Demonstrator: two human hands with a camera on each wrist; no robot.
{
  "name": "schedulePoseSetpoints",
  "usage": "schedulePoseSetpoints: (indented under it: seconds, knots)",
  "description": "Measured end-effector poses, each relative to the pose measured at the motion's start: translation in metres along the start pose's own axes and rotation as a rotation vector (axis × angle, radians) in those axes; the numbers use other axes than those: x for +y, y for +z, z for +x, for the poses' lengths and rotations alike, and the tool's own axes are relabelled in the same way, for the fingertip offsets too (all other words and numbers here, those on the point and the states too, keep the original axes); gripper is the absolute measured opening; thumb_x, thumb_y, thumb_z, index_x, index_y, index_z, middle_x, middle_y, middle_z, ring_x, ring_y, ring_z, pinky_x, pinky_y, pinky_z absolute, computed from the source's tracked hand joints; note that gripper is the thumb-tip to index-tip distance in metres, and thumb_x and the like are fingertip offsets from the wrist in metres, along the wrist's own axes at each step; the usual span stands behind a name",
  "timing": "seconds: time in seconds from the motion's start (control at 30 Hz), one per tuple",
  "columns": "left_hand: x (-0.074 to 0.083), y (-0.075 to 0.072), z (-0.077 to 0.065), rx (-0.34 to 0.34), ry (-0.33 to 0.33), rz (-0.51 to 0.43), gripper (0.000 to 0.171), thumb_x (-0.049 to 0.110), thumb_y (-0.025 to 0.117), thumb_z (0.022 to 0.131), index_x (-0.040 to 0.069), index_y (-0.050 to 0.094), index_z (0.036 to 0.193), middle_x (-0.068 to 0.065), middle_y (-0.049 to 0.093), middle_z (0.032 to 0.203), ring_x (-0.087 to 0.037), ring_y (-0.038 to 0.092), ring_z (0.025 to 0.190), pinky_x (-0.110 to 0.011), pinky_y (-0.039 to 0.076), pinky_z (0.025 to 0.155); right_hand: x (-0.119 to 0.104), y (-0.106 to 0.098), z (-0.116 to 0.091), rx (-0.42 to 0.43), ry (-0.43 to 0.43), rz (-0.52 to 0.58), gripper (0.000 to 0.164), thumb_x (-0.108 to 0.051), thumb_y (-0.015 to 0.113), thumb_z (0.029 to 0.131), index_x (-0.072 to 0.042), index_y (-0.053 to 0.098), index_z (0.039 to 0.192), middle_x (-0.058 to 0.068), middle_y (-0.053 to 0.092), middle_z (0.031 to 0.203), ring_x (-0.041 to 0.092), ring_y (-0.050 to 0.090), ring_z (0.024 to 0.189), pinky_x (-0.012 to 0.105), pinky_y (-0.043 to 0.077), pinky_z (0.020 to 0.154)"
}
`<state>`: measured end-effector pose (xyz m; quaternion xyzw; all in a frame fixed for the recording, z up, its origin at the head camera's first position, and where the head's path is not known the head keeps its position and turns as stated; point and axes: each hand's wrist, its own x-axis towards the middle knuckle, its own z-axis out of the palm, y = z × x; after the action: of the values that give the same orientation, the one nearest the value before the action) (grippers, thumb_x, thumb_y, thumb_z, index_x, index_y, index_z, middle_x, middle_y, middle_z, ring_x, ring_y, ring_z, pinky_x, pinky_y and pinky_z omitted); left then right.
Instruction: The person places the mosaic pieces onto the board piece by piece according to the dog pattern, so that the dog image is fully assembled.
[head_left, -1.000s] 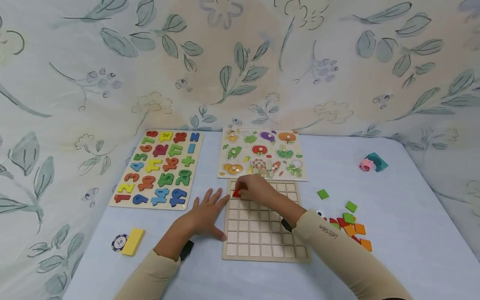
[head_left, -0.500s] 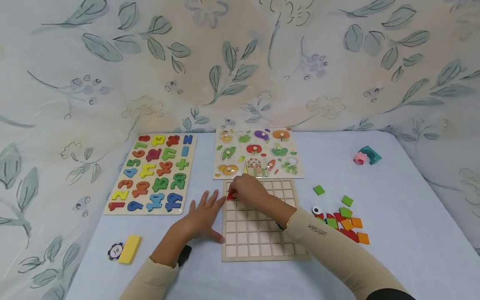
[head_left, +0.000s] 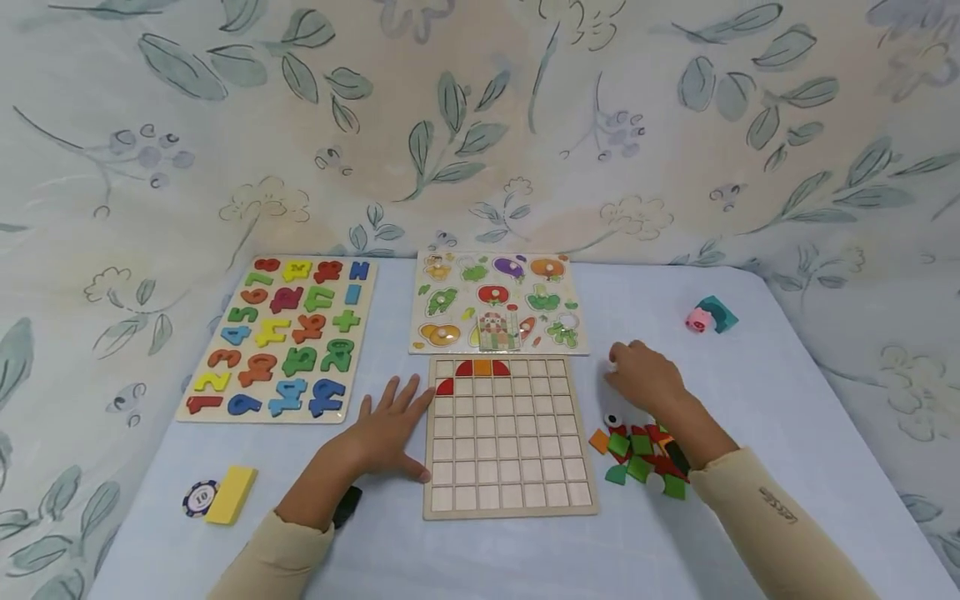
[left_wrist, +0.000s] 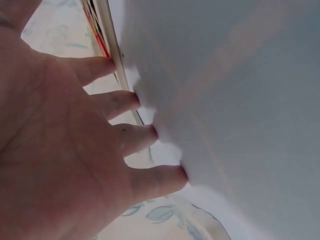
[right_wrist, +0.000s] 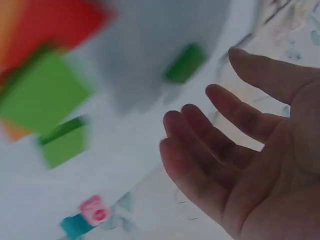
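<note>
Right hand point(head_left: 647, 379): fingers loosely bent, nothing in them, in the air or just on the cloth to the right of the grid board point(head_left: 510, 513); we can't tell if it touches. In the right wrist view a green piece point(right_wrist: 186, 63) lies past its fingertips, apart from them. Left hand point(head_left: 384, 437): spread flat at the grid board's left edge, thumb and forefinger against the frame, gripping nothing.

Change: half a second ago we had the right hand over the grid board's upper left, at a red corner piece point(head_left: 446, 387). Now it's off to the right, and that piece sits in the first slot of the second row, let go. So we read that placement as done. With the hand away we see the top row too: an orange square point(head_left: 482, 367) between two red quarter pieces point(head_left: 501, 368). The other slots are bare.

Right of the grid board, a loose pile point(head_left: 618, 443) of green, red and orange pieces plus a round eye piece point(head_left: 612, 419); pieces overlap and the right wrist hides some, so we skip counting. Beyond the far edge, a vegetable puzzle point(head_left: 450, 351) with a card point(head_left: 498, 332) on it. Left, a number puzzle point(head_left: 262, 419); nearer, a yellow block point(head_left: 231, 495) and poker chip point(head_left: 201, 498). Far right, a pink pig toy point(head_left: 699, 320).
</note>
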<state>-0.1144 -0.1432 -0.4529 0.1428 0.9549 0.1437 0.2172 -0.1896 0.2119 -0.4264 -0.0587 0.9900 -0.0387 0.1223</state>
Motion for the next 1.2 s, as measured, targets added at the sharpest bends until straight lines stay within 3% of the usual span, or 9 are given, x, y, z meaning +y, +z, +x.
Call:
schedulePoseSetpoints:
  seconds: [0.1, 0.2, 0.6, 0.7, 0.8, 0.9, 0.97, 1.03, 1.2]
  knots:
    - [-0.001, -0.001, -0.002, -0.019, -0.011, 0.017, 0.115, 0.051, 0.082, 0.052, 0.022, 0.02, 0.145, -0.006, 0.003, 0.153, -0.034, -0.007, 0.138, -0.065, 0.004, 0.103, 0.018, 0.011, -0.005, -0.067, 0.045, 0.025, 0.041, -0.025, 0.064, 0.084, -0.001, 0.053, 0.116, 0.019, 0.055, 0.104, 0.026, 0.055, 0.08, 0.043, 0.051, 0.071]
    - [-0.001, -0.001, -0.004, -0.026, -0.016, 0.014, 0.114, 0.05, 0.082, 0.052, 0.022, 0.021, 0.145, -0.006, 0.004, 0.153, -0.034, -0.006, 0.138, -0.065, 0.004, 0.103, 0.022, 0.02, -0.007, -0.061, 0.03, 0.043, 0.042, -0.024, 0.065, 0.083, 0.0, 0.052, 0.115, 0.019, 0.056, 0.102, 0.026, 0.054, 0.08, 0.042, 0.051, 0.074]
    - [-0.009, -0.003, -0.012, -0.025, -0.049, 0.025, 0.114, 0.051, 0.081, 0.053, 0.022, 0.019, 0.145, -0.006, 0.002, 0.153, -0.034, -0.007, 0.138, -0.065, 0.002, 0.103, 0.001, 0.024, -0.003, -0.005, -0.044, 0.113, 0.037, -0.02, 0.065, 0.083, -0.004, 0.054, 0.115, 0.015, 0.059, 0.103, 0.026, 0.056, 0.087, 0.042, 0.051, 0.078]
    - [-0.007, -0.006, -0.01, -0.017, -0.023, 0.027, 0.114, 0.051, 0.081, 0.054, 0.021, 0.02, 0.145, -0.006, 0.003, 0.153, -0.034, -0.007, 0.138, -0.065, 0.003, 0.103, -0.027, 0.019, -0.01, 0.046, -0.151, 0.181, 0.031, -0.017, 0.068, 0.081, -0.008, 0.058, 0.108, 0.008, 0.062, 0.1, 0.022, 0.058, 0.089, 0.04, 0.05, 0.077]
    - [-0.004, -0.007, -0.006, -0.015, -0.009, 0.023, 0.114, 0.051, 0.081, 0.053, 0.022, 0.02, 0.145, -0.006, 0.003, 0.153, -0.034, -0.006, 0.138, -0.064, 0.003, 0.103, -0.075, 0.016, -0.018, 0.078, -0.362, 0.218, 0.024, -0.016, 0.069, 0.079, -0.012, 0.063, 0.103, 0.0, 0.064, 0.097, 0.015, 0.059, 0.089, 0.033, 0.05, 0.077]
    - [-0.002, -0.006, -0.004, -0.018, -0.012, 0.02, 0.114, 0.051, 0.081, 0.053, 0.023, 0.019, 0.145, -0.005, 0.004, 0.153, -0.033, -0.006, 0.138, -0.064, 0.003, 0.103, -0.125, 0.02, -0.019, 0.086, -0.58, 0.172, 0.022, -0.02, 0.07, 0.079, -0.015, 0.068, 0.1, -0.005, 0.065, 0.095, 0.009, 0.059, 0.087, 0.026, 0.05, 0.076]
    - [-0.001, -0.004, -0.003, -0.023, -0.012, 0.02, 0.114, 0.052, 0.08, 0.054, 0.024, 0.019, 0.145, -0.005, 0.003, 0.153, -0.033, -0.006, 0.138, -0.064, 0.004, 0.103, -0.148, 0.024, -0.017, 0.1, -0.675, 0.118, 0.022, -0.021, 0.069, 0.08, -0.016, 0.069, 0.101, -0.005, 0.065, 0.095, 0.008, 0.058, 0.086, 0.023, 0.05, 0.075]
    - [0.0, -0.003, -0.003, -0.027, -0.009, 0.019, 0.114, 0.053, 0.08, 0.054, 0.024, 0.018, 0.145, -0.004, 0.003, 0.153, -0.033, -0.006, 0.138, -0.064, 0.004, 0.104, -0.164, 0.028, -0.015, 0.115, -0.713, 0.077, 0.022, -0.02, 0.069, 0.08, -0.016, 0.07, 0.101, -0.004, 0.065, 0.095, 0.008, 0.059, 0.086, 0.022, 0.051, 0.076]
    - [0.004, -0.005, -0.003, -0.036, -0.005, 0.015, 0.114, 0.053, 0.079, 0.055, 0.024, 0.017, 0.146, -0.004, 0.003, 0.153, -0.032, -0.007, 0.138, -0.064, 0.004, 0.104, -0.176, 0.034, -0.009, 0.144, -0.692, 0.013, 0.019, -0.017, 0.069, 0.08, -0.016, 0.072, 0.098, -0.004, 0.065, 0.095, 0.009, 0.059, 0.085, 0.022, 0.05, 0.077]
